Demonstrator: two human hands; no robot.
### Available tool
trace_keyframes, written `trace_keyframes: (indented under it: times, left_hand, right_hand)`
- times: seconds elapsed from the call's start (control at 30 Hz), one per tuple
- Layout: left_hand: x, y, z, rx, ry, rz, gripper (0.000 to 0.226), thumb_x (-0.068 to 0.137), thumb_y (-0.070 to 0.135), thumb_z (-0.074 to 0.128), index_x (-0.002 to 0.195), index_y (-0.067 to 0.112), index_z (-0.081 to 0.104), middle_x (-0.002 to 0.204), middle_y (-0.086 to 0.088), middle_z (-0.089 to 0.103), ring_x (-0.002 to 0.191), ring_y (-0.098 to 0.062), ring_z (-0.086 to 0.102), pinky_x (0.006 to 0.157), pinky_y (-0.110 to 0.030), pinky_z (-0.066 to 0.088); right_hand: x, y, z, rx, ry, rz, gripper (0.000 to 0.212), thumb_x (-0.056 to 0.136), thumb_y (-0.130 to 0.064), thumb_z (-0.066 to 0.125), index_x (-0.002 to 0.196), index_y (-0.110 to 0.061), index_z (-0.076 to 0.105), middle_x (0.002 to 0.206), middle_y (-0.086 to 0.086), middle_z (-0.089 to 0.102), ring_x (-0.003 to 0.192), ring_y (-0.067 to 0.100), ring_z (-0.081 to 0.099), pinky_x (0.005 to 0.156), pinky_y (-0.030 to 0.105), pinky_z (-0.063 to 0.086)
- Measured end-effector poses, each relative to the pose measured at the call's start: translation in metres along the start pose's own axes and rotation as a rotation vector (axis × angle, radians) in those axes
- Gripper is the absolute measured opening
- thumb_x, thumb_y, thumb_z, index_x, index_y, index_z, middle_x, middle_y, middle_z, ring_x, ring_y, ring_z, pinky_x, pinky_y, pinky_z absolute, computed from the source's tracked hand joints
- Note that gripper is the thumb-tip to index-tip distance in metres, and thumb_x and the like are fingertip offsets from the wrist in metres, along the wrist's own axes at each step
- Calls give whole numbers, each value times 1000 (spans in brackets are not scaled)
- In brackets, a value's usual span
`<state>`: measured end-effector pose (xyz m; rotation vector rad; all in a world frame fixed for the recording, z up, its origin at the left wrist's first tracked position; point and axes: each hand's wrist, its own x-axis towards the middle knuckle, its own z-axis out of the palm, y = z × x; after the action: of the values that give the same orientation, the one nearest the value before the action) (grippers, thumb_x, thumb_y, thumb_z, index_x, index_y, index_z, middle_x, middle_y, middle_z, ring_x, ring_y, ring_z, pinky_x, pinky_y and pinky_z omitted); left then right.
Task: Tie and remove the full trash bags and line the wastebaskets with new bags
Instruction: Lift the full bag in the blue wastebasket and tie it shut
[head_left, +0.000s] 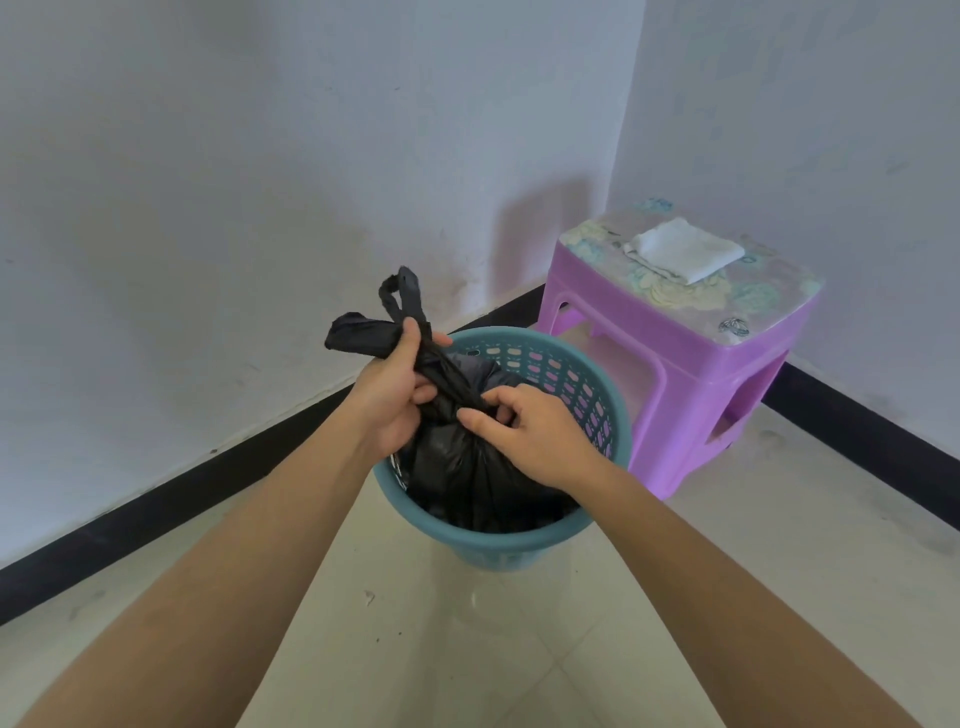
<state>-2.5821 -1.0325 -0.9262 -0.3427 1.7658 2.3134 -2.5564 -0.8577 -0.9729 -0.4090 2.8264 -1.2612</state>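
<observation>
Forearms (234, 561) out over the basket (519, 543), my left grip (389, 400) clamps the twisted neck of the bag (467, 473) while my right grip (530, 436) pinches just below to tighten the knot.

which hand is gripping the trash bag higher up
The left hand: it grips the black trash bag by its twisted neck, just under the two loose handles, while the right hand pinches the plastic lower, nearer the teal wastebasket.

Pale tiled floor (519, 649), teal wastebasket (519, 543) on it, purple stool (675, 374) just beside, white cloth (685, 249) on stool
</observation>
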Motion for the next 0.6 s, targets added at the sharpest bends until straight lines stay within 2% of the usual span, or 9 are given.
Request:
trace_keyframes:
  times: [0.07, 0.1, 0.17, 0.23, 0.33, 0.4, 0.47, 0.53, 0.6]
  left_hand:
    - [1, 0, 0, -65, 15, -23, 44, 100, 50, 43, 97, 12, 65, 49, 7, 25, 45, -7, 22, 41, -15, 31]
    - [1, -1, -1, -93, -11, -27, 38, 97, 48, 50, 90, 14, 64, 52, 6, 25, 46, -7, 23, 42, -15, 32]
    - [0, 0, -5, -125, -150, -9, 20, 92, 34, 65, 81, 17, 61, 59, 5, 29, 53, -7, 30, 50, -15, 40]
    - [0, 0, -9, -141, -250, -5, 7, 89, 14, 66, 93, 11, 60, 69, 2, 43, 63, -8, 43, 66, -20, 49]
    - [3, 0, -9, -113, -134, 7, 19, 100, 9, 48, 114, 1, 59, 80, -4, 58, 78, -15, 59, 83, -29, 53]
    - [4, 2, -3, 157, 14, 137, 24, 104, 18, 44, 111, 9, 64, 81, -1, 64, 86, -16, 65, 94, -34, 52]
    - [1, 7, 5, 415, 108, 315, 22, 103, 24, 46, 104, 19, 68, 89, 3, 71, 94, -14, 68, 96, -33, 51]
    - [-4, 11, 16, 374, 67, 379, 21, 103, 24, 47, 105, 22, 68, 96, 0, 74, 98, -15, 70, 93, -30, 53]
    - [-8, 13, 24, 198, -27, 319, 23, 105, 22, 43, 111, 17, 65, 93, -7, 75, 94, -20, 71, 89, -32, 56]
  right_hand:
    - [1, 1, 1, 54, 19, 41, 32, 90, -58, 58, 91, -29, 72, 80, -4, 62, 81, 11, 58, 80, 37, 49]
    - [1, 0, 1, 93, 43, 65, 31, 92, -51, 59, 90, -24, 74, 81, 0, 64, 82, 15, 59, 84, 39, 48]
    - [1, -1, 1, 255, 102, 149, 30, 95, -40, 60, 88, -15, 75, 83, 6, 70, 85, 21, 63, 89, 40, 49]
    - [1, -3, -1, 458, 143, 250, 28, 97, -37, 59, 91, -15, 75, 87, 5, 74, 89, 20, 67, 92, 40, 51]
    - [2, -3, -3, 546, 154, 301, 30, 100, -38, 54, 97, -16, 73, 95, 2, 74, 94, 17, 67, 92, 34, 50]
    - [2, -3, 0, 510, 152, 288, 38, 101, -40, 52, 98, -5, 68, 98, 13, 71, 95, 26, 65, 91, 39, 49]
    - [3, -3, 5, 480, 144, 276, 43, 101, -39, 50, 99, 2, 63, 101, 20, 68, 97, 33, 62, 92, 40, 48]
    - [5, -4, 8, 458, 121, 275, 42, 102, -37, 49, 102, 3, 64, 104, 20, 68, 99, 32, 62, 93, 36, 47]
    - [7, -3, 9, 467, 120, 288, 42, 102, -34, 49, 102, 6, 62, 105, 22, 67, 100, 33, 61, 86, 33, 46]
